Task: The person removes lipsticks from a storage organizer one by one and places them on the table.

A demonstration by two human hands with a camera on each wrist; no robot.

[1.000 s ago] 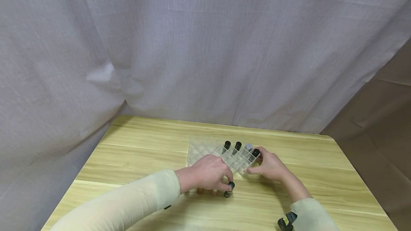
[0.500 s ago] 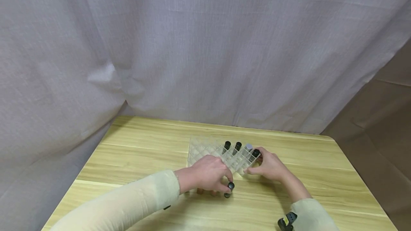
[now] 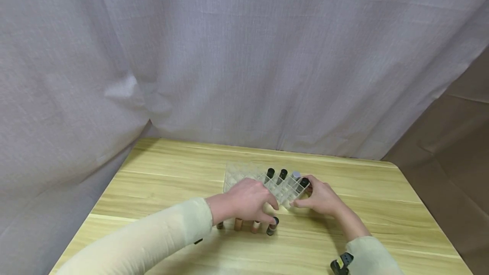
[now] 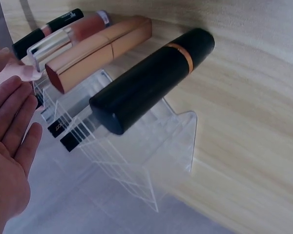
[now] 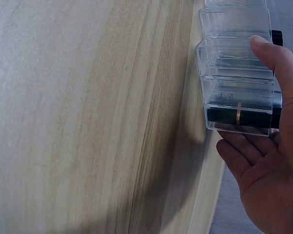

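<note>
Across pale wood-grain table [image 3: 172,169], upright toward six o'clock of the clear organiser [image 5: 234,58], presumably for easy reach: banded tube [image 4: 146,84], copper tube [image 3: 238,224], pink tube [image 3: 255,227] and black tube [image 3: 272,227], partly screened by the released, loose-fingered left hand [image 3: 250,200], with thumb contact on the black tube uncertain. Gripping the organiser between three and four o'clock, seemingly against sliding: right hand [image 3: 318,196]; slotted toward two o'clock, three black-capped tubes [image 3: 282,175] and a grey-capped tube [image 3: 295,175]. Beyond, at twelve o'clock, a grey curtain [image 3: 244,54].
</note>
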